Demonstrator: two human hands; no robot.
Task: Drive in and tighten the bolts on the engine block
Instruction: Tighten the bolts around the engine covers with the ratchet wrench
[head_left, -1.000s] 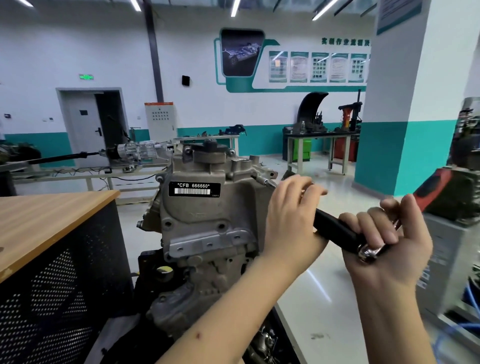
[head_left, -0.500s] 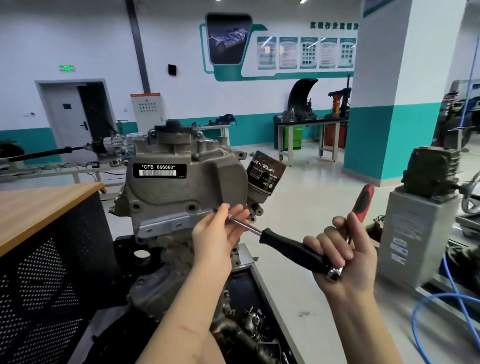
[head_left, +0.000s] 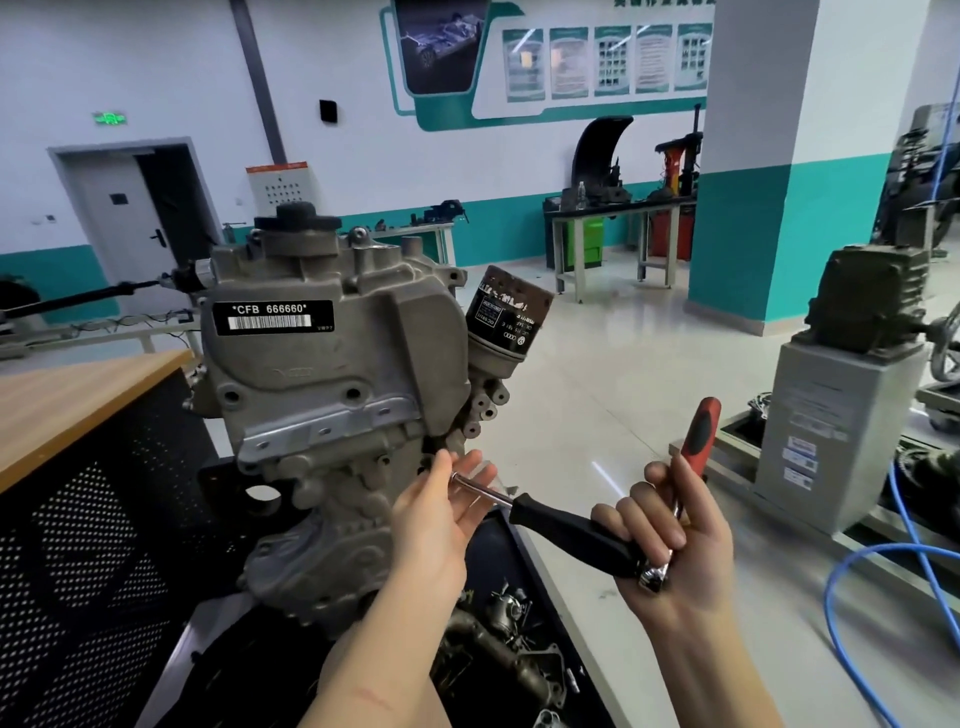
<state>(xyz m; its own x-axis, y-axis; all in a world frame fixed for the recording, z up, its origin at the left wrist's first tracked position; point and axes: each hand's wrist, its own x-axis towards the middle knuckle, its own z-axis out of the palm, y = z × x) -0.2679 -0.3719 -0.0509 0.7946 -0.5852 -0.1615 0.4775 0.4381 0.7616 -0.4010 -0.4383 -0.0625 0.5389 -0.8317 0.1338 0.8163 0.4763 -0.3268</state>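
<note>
My left hand (head_left: 441, 512) fingers loosely apart steadying the driver shaft (head_left: 480, 488) beside the engine block (head_left: 332, 395), my right hand (head_left: 670, 540) clamped on black handle (head_left: 571, 535) and ratchet (head_left: 693, 452)

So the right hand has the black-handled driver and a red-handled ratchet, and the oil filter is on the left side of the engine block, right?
Not quite. The head view shows the oil filter on the right side of the engine block. The right hand does hold the black-handled driver and red-handled ratchet.

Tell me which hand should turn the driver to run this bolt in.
Probably the right hand: it already grips the driver by its black handle, along with a red-handled tool. The left hand lies open at the shaft tip near the engine block, better suited to steadying it.
</note>
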